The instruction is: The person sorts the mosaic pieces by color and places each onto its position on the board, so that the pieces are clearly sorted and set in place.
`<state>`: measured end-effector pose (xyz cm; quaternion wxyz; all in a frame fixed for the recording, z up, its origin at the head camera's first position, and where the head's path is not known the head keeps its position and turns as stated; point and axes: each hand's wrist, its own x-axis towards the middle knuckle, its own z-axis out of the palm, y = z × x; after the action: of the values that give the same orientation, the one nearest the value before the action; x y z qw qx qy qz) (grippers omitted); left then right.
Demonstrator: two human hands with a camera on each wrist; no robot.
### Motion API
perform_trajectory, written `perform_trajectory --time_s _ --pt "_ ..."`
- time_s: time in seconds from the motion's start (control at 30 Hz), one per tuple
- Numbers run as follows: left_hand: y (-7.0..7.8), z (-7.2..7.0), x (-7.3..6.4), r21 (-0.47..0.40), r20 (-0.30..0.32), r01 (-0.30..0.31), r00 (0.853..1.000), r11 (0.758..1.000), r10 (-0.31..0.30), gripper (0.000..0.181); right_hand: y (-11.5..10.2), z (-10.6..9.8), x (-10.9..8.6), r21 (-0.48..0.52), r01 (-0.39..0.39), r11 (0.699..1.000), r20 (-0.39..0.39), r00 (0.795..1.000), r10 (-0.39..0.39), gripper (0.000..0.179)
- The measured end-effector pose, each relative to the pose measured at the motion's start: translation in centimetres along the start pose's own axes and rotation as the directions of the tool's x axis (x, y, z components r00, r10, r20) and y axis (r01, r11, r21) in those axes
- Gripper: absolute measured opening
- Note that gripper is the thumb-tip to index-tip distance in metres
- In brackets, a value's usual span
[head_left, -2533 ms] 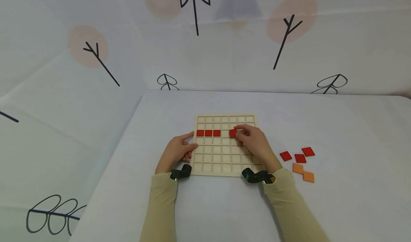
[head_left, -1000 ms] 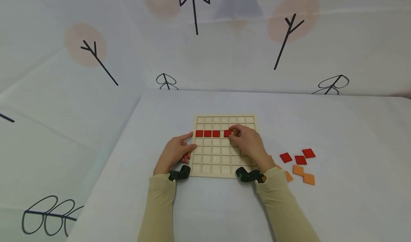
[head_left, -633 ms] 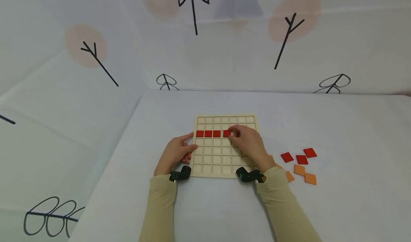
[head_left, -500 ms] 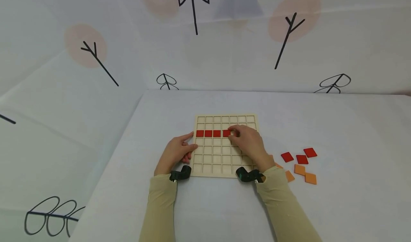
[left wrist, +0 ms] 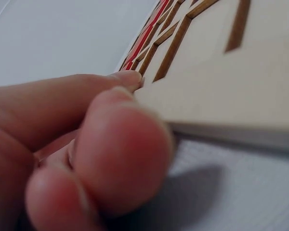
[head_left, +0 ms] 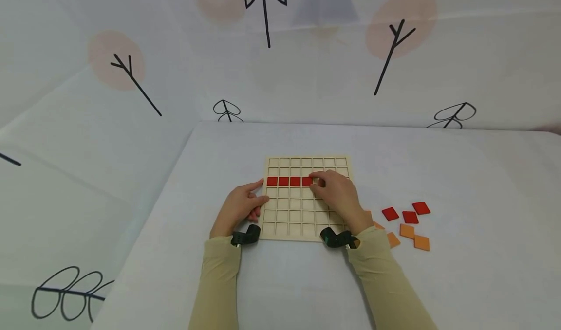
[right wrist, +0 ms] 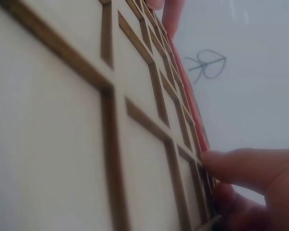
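A pale wooden grid board [head_left: 295, 217] lies flat on the white table. Several red square tiles [head_left: 283, 181] fill cells in a row from its left side. My right hand [head_left: 339, 193] pinches the rightmost red tile [head_left: 307, 181] of that row by its right side, between thumb and index finger; it sits in or on its cell. In the right wrist view the thumb [right wrist: 241, 163] meets the red row's end. My left hand [head_left: 240, 206] rests against the board's left edge, index finger and thumb touching it, the other fingers bent beneath, as the left wrist view shows.
Three loose red tiles [head_left: 410, 217] lie on the table to the right of the board. Several orange tiles [head_left: 421, 243] lie nearer, some partly hidden by the right forearm. A white patterned cloth [head_left: 307, 77] hangs behind and at the left.
My right hand has moved left with the red tile, from a spot farther right on the board to beside the row, closing the gap. The left hand has stayed at the board's edge.
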<state>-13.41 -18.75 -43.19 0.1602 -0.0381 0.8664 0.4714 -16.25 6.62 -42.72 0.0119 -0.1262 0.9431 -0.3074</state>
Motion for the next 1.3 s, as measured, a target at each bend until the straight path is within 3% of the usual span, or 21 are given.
perform_trajectory --time_s 0.43,0.83,1.07,1.3 --pt "0.2 0.0 0.1 0.012 0.006 0.019 1.0 1.0 -0.019 0.06 0.0 0.1 -0.2 -0.012 0.005 1.0 -0.002 1.0 -0.005 0.034" --pt "0.4 0.1 0.1 0.009 -0.001 0.035 0.999 0.999 -0.035 0.059 0.3 -0.3 -0.5 0.107 -0.031 0.994 0.018 0.999 0.029 0.035" --pt "0.3 0.3 0.2 0.003 0.004 0.007 1.0 1.0 -0.007 0.06 0.6 -0.6 -1.1 0.166 -0.074 0.983 0.058 0.996 0.065 0.034" --pt "0.2 0.1 0.1 0.008 -0.003 -0.001 1.0 1.0 0.001 0.06 0.5 -0.7 -1.1 0.188 -0.054 0.981 0.088 0.995 0.038 0.036"
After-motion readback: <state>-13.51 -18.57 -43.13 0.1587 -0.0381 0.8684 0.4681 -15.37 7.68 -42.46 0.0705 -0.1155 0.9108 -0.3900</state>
